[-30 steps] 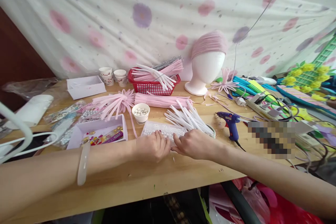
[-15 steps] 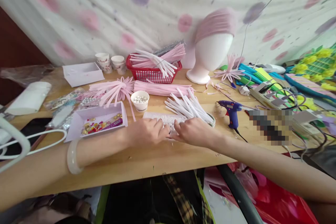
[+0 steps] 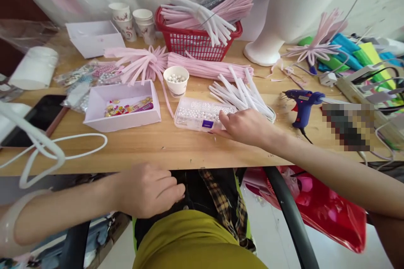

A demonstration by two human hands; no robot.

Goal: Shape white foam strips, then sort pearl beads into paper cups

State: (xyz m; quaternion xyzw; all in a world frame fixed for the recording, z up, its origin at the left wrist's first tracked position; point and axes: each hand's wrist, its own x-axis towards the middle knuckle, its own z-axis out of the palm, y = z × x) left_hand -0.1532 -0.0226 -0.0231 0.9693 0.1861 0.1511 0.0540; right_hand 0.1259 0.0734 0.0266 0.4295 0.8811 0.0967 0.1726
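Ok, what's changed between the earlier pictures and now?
The left hand has come off the bead box and drawn back past the near edge of the table, so the box's blue latch shows. The view has tipped down. The right hand stays at the box's right end; cup, basket and glue gun look unmoved.

A wooden table [image 3: 176, 151] with a pale grain is laid out with craft supplies. Near its front edge a clear compartment box [image 3: 192, 113] of white beads is set, with a paper cup [image 3: 176, 89] of beads placed just behind. To the left, a white box [image 3: 126, 123] holding colored gems is seen, and a dark phone [image 3: 42, 115] is laid farther left. Toward the back, a red basket [image 3: 197, 44] is stood behind a pink stem bundle [image 3: 208, 67]. On the right, a white foam head [image 3: 263, 50] and a blue glue gun [image 3: 303, 105] are supported.
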